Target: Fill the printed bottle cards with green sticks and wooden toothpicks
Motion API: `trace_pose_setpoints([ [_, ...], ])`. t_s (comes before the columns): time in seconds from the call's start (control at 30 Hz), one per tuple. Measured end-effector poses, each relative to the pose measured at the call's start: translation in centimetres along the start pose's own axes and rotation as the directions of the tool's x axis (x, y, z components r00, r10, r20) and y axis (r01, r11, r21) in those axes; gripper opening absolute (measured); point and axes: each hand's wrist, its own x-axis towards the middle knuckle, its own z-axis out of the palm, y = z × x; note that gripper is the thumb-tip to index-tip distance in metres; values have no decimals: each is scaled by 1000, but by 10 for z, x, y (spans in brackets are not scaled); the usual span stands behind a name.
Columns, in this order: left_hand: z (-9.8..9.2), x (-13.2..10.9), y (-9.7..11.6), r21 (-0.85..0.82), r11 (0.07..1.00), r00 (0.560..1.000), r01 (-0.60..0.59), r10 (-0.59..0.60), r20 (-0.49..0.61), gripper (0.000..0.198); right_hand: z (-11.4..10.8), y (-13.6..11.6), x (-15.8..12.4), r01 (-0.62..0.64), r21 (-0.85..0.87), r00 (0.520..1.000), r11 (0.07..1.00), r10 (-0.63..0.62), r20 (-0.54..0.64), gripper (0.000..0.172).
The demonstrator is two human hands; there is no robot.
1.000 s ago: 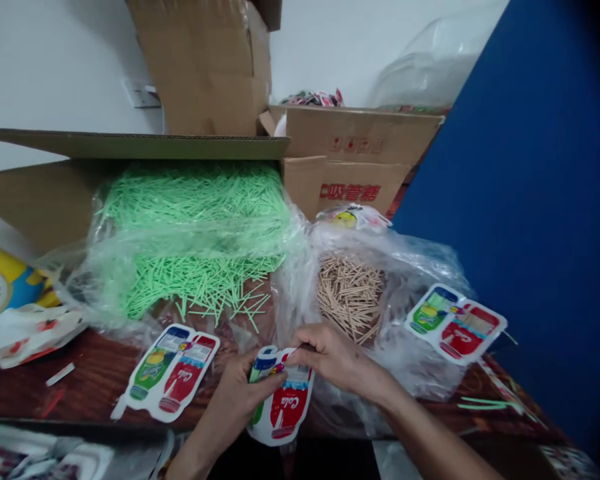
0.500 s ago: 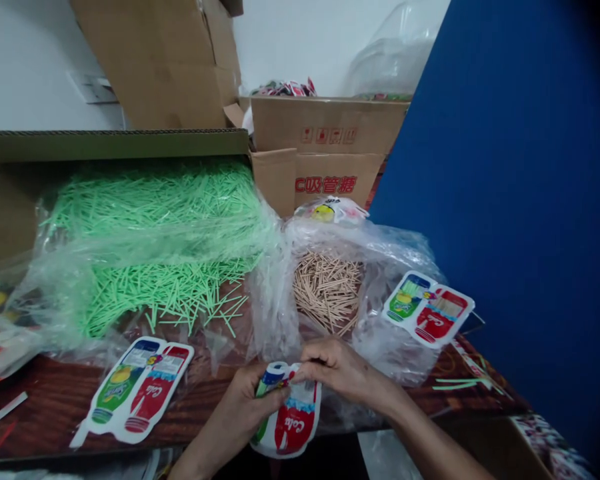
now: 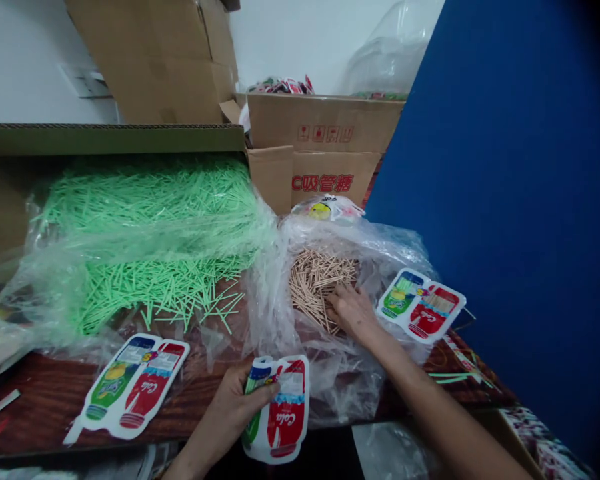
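Note:
My left hand (image 3: 235, 407) is closed round a bottle-shaped twin pouch (image 3: 280, 413) printed green and red with "Cola", held upright near the table's front edge. My right hand (image 3: 350, 312) rests on a heap of tan wooden sticks (image 3: 316, 281) lying in a clear plastic bag (image 3: 375, 247). Its fingers are curled down into the sticks, and I cannot make out what they pinch.
A big pile of green sticks (image 3: 145, 240) spills from a plastic-lined cardboard box (image 3: 105, 139). Two more twin pouches lie flat, one at the left (image 3: 130, 387), one at the right (image 3: 423, 303). More cartons (image 3: 325, 127) stand behind. A blue panel (image 3: 505, 200) walls the right side.
My right hand left the top of the held pouch and moved up and right onto the tan sticks. The left hand still holds the pouch, slightly lower.

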Motion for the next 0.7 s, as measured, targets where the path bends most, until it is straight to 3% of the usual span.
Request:
trace_pose_setpoints([
  [0.23,-2,-1,2,-15,1000,1000,-2,1,-17,18,18,-11,12,-55,92,997,994,59,-41,24],
  [0.43,-7,0,-5,-48,999,999,0,-2,-40,19,19,1,10,-72,374,993,925,102,-60,22],
  [0.53,-8,-1,-3,-67,998,999,4,-7,-39,18,17,6,14,-84,576,987,813,149,-67,20],
  [0.7,-6,-3,0,-61,998,999,-4,1,-44,16,23,0,12,-90,843,960,530,270,-68,30],
])
